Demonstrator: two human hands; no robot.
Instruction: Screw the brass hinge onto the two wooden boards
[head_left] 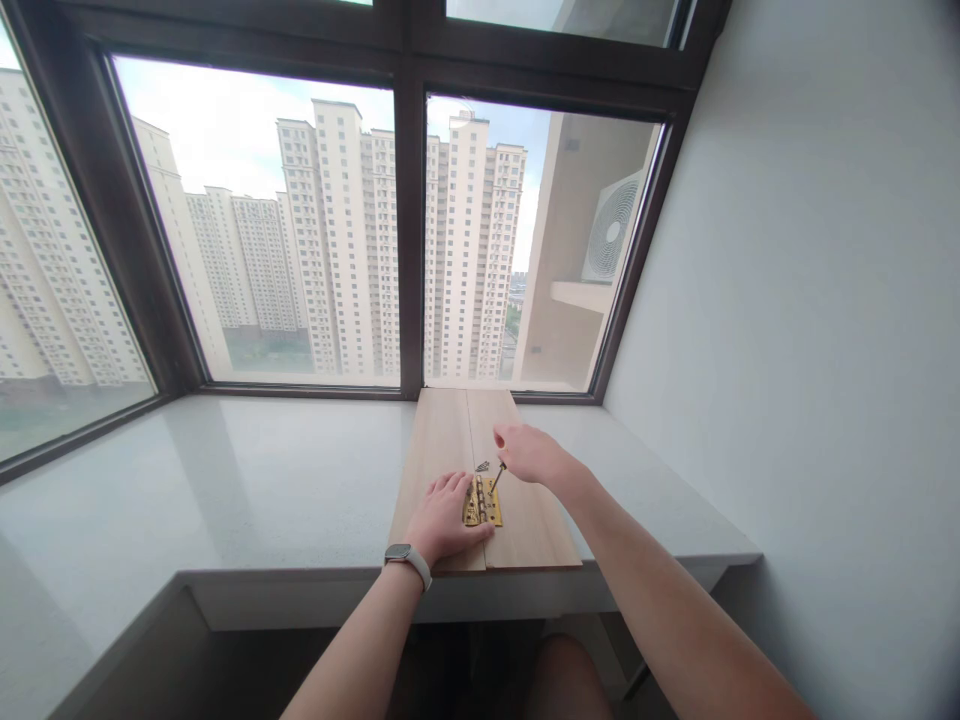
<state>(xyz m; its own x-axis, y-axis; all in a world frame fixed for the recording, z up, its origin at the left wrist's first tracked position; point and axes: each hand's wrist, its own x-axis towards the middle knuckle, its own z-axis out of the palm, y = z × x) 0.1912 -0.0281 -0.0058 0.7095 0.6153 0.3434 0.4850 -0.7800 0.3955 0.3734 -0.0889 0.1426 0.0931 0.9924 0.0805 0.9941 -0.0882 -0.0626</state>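
A brass-coloured hinge (pixel 491 502) lies unfolded over the seam between two pale wooden boards (pixel 439 430). My left hand (pixel 442 520) rests flat on the left board, fingers spread, partly covering the hinge's left leaf. Its thumb lies along the hinge's near edge. My right hand (pixel 529 452) is closed around the handle of a screwdriver (pixel 498 478), whose handle is mostly hidden in the fist. The slanting shaft points down to the right leaf, its tip at or close to a hole. Several small dark screws (pixel 482 466) lie on the boards just beyond the hinge.
The boards lie on a white windowsill counter (pixel 300 480), their near ends at its front edge (pixel 315 572). Behind them rises a dark window frame (pixel 409 250); a white wall (pixel 810 300) stands on the right. A knee (pixel 566 675) shows below the counter.
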